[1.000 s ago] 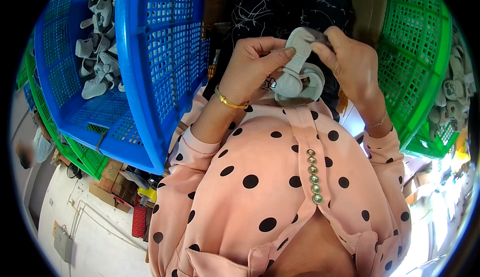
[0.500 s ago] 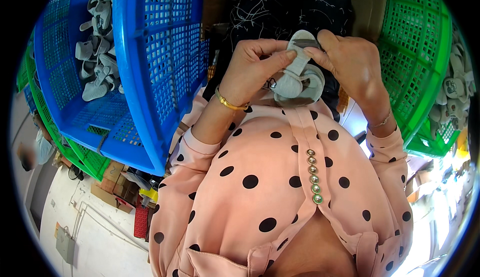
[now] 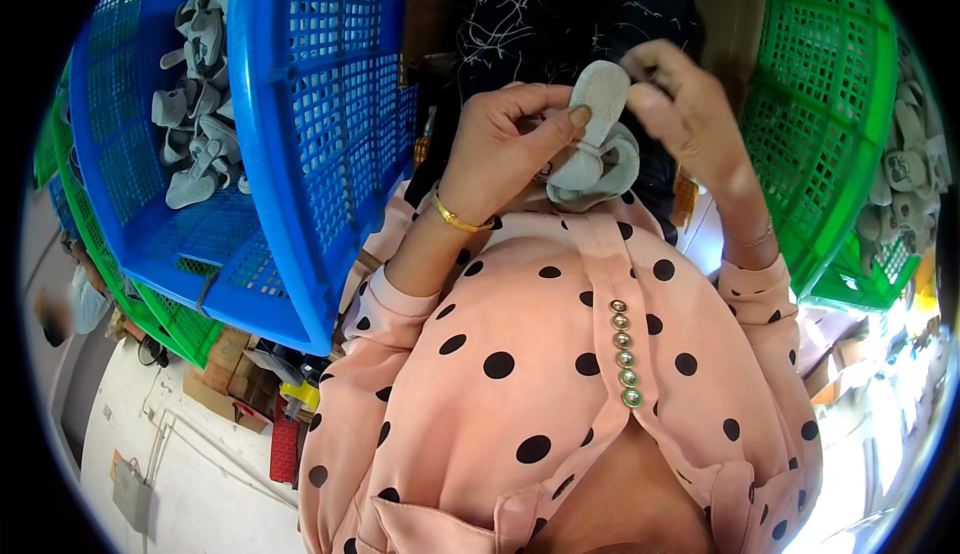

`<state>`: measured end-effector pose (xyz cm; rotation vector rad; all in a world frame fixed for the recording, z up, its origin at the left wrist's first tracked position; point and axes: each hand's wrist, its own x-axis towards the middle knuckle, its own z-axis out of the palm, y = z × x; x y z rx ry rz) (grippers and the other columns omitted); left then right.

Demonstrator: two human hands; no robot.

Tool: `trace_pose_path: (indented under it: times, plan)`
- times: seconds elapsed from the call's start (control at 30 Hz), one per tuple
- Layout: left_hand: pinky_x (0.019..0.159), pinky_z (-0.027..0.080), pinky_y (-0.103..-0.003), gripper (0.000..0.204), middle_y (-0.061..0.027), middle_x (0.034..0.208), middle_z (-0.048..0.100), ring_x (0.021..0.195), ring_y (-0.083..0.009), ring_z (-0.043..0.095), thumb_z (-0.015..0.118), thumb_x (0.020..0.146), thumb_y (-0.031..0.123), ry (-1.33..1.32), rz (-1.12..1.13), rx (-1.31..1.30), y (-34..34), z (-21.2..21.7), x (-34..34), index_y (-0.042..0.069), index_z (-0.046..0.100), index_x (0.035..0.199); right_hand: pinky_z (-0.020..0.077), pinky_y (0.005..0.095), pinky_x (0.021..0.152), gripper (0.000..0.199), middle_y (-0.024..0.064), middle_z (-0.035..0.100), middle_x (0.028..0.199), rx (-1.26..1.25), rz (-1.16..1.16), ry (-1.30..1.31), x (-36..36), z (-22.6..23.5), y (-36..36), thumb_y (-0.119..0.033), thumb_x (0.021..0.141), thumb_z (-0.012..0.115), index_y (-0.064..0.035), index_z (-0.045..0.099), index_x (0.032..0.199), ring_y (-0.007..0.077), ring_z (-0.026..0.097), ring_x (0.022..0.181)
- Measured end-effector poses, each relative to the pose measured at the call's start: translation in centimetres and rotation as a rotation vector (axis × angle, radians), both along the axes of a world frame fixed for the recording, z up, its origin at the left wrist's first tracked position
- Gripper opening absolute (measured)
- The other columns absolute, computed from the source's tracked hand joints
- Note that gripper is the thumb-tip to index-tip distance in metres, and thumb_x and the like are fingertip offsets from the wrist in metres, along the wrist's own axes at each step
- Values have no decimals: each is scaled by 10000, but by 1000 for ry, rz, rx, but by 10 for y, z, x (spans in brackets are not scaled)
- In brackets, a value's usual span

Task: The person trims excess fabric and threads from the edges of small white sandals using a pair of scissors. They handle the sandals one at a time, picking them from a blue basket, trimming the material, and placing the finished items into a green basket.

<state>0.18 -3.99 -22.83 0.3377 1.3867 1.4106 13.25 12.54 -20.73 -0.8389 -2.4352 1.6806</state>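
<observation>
Your lower body is hidden behind the pink dotted blouse (image 3: 560, 384), and the black cloth (image 3: 570, 14) under your hands is cut by the two baskets, so you cannot tell what it lies on. The bottom part of the small grey shoe (image 3: 598, 144) is covered by your left hand (image 3: 505, 149), and its shape there is hard to make out.

Your left hand is half closed and grasps the small grey shoe from the side, with the thumb pressed on its sole. Your right hand (image 3: 685, 114) is curled and pinches the top end of the same shoe with the fingertips. The shoe is held upright between both hands, just above your chest.

The blue basket (image 3: 300, 154) at your left holds more grey shoes (image 3: 195, 104). The green basket (image 3: 830, 124) at your right holds others, partly cut off.
</observation>
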Motion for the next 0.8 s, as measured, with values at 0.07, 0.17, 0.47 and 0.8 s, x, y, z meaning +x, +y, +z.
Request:
trace_pose_path:
  times: [0.07, 0.17, 0.47, 0.8]
  plan:
    - [551, 481, -203, 213, -50, 751, 697, 619, -80, 638, 684, 902, 152, 181, -18, 35, 2, 2, 0, -3, 712, 1045, 411, 240, 549, 333, 26, 511, 676, -157, -18, -105, -2, -1, -13, -323, 956, 626, 7, 588, 972, 72, 448, 617]
    - [565, 514, -239, 172, -77, 759, 716, 651, -136, 690, 618, 938, 147, 570, -88, 54, 9, 7, -8, 13, 704, 1004, 390, 213, 535, 318, -13, 480, 666, -355, -86, -11, -4, -5, -21, -297, 977, 602, 21, 590, 983, 38, 424, 611]
    - [764, 539, -305, 236, -123, 1044, 693, 901, -187, 672, 609, 936, 125, 635, -81, 21, 2, 4, -35, 13, 621, 1143, 344, 187, 515, 327, -45, 448, 651, -508, -113, 14, -3, -6, -13, -293, 1003, 557, 28, 614, 1033, 18, 388, 590]
    - [655, 544, -230, 232, -69, 799, 708, 712, -115, 683, 487, 1021, 142, 265, 67, 42, 13, 11, -25, -11, 579, 1169, 311, 196, 494, 313, -59, 423, 594, -482, -225, 55, -7, 8, -19, -296, 1010, 546, 6, 623, 988, 14, 354, 544]
